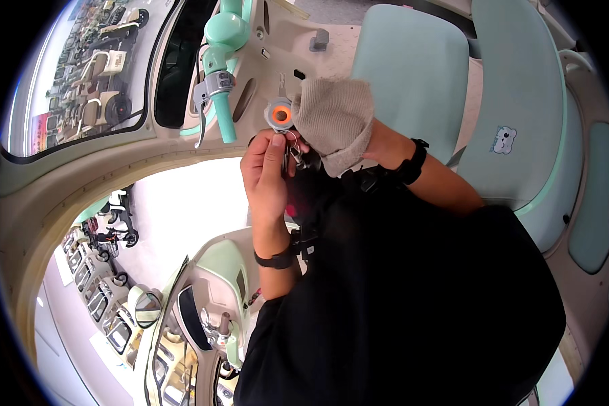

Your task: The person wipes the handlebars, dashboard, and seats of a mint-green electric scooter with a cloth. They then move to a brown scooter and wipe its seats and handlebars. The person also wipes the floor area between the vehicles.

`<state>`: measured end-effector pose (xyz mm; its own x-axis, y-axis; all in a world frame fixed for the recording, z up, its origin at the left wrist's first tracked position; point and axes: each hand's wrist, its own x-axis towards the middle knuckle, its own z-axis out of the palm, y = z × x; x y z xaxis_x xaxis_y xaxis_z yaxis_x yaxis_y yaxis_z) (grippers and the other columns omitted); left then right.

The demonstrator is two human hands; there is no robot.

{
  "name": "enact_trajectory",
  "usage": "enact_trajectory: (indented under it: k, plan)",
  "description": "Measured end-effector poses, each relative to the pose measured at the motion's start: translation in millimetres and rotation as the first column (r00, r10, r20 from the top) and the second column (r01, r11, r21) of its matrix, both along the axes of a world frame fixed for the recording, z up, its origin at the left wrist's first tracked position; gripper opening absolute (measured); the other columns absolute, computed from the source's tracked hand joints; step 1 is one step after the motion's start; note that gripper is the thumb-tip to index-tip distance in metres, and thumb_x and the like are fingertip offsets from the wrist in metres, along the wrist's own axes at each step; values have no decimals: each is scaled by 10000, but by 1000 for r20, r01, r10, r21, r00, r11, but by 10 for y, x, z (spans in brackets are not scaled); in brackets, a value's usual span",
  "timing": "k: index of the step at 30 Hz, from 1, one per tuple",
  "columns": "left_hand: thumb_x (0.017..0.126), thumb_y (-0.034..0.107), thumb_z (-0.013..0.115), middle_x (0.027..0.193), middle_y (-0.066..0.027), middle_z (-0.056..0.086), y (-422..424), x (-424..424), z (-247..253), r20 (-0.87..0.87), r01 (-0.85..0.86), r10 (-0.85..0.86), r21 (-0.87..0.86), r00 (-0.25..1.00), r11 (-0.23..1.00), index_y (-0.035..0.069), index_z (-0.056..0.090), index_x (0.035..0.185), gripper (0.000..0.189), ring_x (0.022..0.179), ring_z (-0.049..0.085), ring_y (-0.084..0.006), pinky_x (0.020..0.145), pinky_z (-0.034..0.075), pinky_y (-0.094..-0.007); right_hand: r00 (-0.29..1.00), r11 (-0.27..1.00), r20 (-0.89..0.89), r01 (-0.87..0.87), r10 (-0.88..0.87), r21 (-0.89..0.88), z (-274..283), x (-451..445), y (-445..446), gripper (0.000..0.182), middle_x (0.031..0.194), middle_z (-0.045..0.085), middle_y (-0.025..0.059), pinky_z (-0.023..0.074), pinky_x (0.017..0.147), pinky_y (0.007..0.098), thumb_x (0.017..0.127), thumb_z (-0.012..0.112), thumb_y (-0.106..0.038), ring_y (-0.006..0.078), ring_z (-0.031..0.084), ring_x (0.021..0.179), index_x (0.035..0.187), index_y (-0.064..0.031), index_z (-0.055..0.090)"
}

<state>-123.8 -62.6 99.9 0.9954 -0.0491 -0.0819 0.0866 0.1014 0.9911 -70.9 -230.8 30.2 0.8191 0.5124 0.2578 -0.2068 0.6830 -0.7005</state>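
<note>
My left hand pinches a metal key ring with keys between thumb and fingers. Just beyond the thumb tip is a round grey piece with an orange ring, which looks like a fob; a narrow, clear-looking strip extends above it. A beige ribbed cloth covers most of my right hand, whose fingers are largely hidden. The cloth's left edge sits right beside the round piece. Both hands are close together in front of my black shirt, with a black band on each wrist.
A turquoise handlebar grip with a brake lever stands left of my hands. The pale green seat and backrest lie to the right, a grey pedal ahead. Beyond the door opening is another small vehicle with a mirror.
</note>
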Motion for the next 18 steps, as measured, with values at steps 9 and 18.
enact_trajectory:
  k: [9, 18]
  plan:
    - [1036, 159, 500, 700, 8, 512, -66, -102, 85, 47, 85, -100, 248, 994, 965, 10, 552, 888, 217, 621, 395, -69, 559, 327, -244, 992, 990, -112, -64, 50, -126, 90, -110, -188, 579, 1178, 665, 46, 540, 878, 313, 754, 833, -120, 161, 654, 1001, 1277, -46, 596]
    - [1027, 190, 500, 656, -54, 528, -84, -243, 254, 119, 54, -134, 516, 984, 855, -16, 540, 884, 254, 601, 431, -114, 544, 363, -284, 966, 914, 232, 197, -118, -355, 236, -123, -180, 449, 1120, 708, 64, 550, 892, 311, 816, 799, -180, 167, 674, 1028, 1222, -61, 650]
